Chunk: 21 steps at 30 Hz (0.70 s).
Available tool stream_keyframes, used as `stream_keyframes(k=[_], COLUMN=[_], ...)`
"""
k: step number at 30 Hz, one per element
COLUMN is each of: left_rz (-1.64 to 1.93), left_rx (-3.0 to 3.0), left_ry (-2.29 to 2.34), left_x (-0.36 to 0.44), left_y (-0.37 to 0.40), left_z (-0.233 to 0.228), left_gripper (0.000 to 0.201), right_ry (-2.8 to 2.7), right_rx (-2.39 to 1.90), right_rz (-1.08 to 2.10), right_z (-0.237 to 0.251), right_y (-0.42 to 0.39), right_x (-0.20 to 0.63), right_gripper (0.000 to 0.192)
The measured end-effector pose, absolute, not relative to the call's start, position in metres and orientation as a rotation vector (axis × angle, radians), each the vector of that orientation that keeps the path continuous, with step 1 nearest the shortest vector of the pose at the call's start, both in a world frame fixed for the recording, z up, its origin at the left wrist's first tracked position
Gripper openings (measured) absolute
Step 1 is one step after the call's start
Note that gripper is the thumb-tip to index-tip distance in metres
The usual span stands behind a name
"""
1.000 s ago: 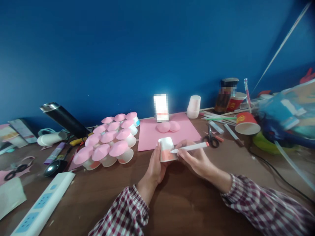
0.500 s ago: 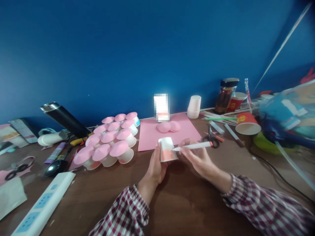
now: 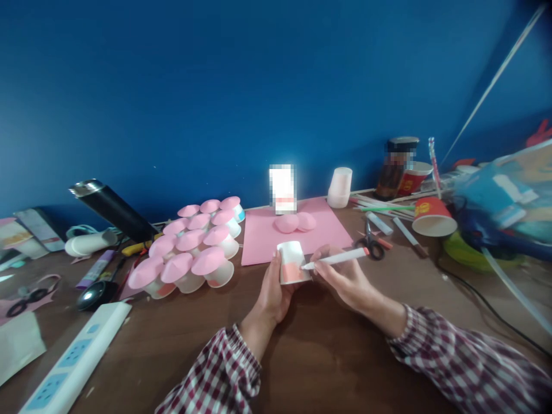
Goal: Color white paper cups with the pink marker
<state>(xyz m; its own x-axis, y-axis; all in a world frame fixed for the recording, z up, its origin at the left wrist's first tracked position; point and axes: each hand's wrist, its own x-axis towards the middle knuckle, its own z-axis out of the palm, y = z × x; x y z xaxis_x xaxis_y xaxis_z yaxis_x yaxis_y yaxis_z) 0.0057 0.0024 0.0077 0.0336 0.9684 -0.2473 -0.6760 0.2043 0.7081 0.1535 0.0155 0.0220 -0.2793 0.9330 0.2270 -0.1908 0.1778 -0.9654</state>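
My left hand is closed around a small white paper cup, held upside down above the table. Orange colouring covers part of the cup's lower side. Pinched in my right hand is a white marker with an orange end, and its tip meets the cup's right side near the orange patch. Behind the cup lies a pink paper sheet with pink paper discs on it. To the left stand several cups topped with pink paper cones.
A power strip and a ladle lie at the left, near a black flask. At the right are scissors, loose markers, a red paper cup and a jar. Stacked white cups stand near the wall.
The marker's tip has moved slightly down and left on the cup, and its rear end tilts a little higher. My left hand still holds the cup in nearly the same place.
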Motion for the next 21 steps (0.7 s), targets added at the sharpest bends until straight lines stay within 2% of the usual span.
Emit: stream_keyframes(k=[21], left_rz=[1.332], left_rx=[0.497], left_ry=[0.775], left_x=[0.0054], left_y=[0.0028], left_z=[0.0054], left_gripper=[0.049], right_ry=[-1.385], right_rx=[-0.766], right_rz=[1.359], right_z=[0.0218], right_y=[0.0147], right_x=[0.1533], right_gripper=[0.024])
